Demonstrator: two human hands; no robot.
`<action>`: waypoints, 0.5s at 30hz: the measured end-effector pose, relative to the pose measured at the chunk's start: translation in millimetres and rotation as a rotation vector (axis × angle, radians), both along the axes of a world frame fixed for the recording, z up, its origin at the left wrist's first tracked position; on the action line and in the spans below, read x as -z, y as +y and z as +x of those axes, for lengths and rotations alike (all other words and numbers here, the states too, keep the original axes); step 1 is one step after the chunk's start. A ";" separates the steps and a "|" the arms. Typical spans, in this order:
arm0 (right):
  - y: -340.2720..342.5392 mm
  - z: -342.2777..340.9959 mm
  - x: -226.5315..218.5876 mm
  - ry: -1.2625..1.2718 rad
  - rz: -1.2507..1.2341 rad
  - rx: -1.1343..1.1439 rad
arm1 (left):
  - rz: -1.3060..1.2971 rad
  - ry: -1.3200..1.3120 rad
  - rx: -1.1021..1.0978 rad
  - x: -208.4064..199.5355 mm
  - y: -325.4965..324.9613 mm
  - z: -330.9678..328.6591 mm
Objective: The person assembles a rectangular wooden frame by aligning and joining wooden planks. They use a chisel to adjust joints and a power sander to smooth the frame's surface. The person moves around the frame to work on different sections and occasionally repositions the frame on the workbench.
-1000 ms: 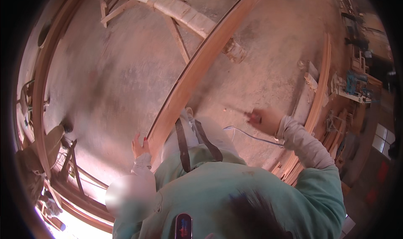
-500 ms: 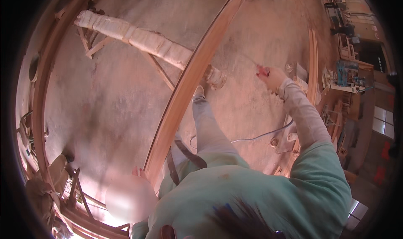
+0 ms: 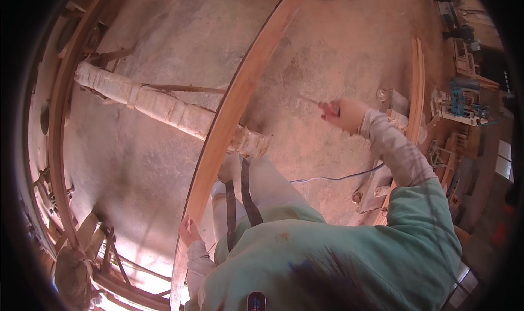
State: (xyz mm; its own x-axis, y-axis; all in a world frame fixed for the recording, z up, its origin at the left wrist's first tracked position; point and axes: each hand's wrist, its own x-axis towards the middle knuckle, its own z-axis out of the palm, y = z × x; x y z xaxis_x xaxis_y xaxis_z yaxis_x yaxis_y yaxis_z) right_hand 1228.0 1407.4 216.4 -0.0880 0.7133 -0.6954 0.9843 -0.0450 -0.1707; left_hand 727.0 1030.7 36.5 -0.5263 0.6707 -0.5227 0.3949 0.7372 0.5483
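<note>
A long reddish-brown wooden board (image 3: 240,93) runs diagonally from the far middle down to my left side. My left hand (image 3: 189,232) is on its near end, fingers closed against the edge. Out over the floor to the right, my right hand (image 3: 349,115) is closed around a thin, pale, stick-like tool (image 3: 310,100); its exact kind is too small and blurred to make out. Beneath the board lies a padded, cloth-wrapped beam (image 3: 164,108) on wooden legs, crossing under it. My right hand is apart from the board.
Another long timber (image 3: 57,120) curves along the left side. More boards (image 3: 417,87) lie at the right, beside a low block-like item (image 3: 398,102). A cable (image 3: 338,177) trails over the floor. Blue-and-white machinery (image 3: 461,101) stands at the far right. Bundled sacks (image 3: 73,273) sit at the lower left.
My left hand, earlier a blur beside the board's near end, now rests on it. The wrapped beam appears lower and further left in view. My right hand has shifted slightly left and down, tool still held.
</note>
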 end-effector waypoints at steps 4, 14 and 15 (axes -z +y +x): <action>79.1 46.3 11.3 -0.053 0.007 0.413 | 0.008 0.020 0.078 -34.7 48.5 38.2; 138.9 96.4 37.2 -0.108 0.034 0.456 | -0.153 0.020 0.001 -14.0 17.0 25.7; 131.3 98.3 39.4 -0.104 0.040 0.345 | -0.178 0.013 0.014 -16.0 18.7 25.2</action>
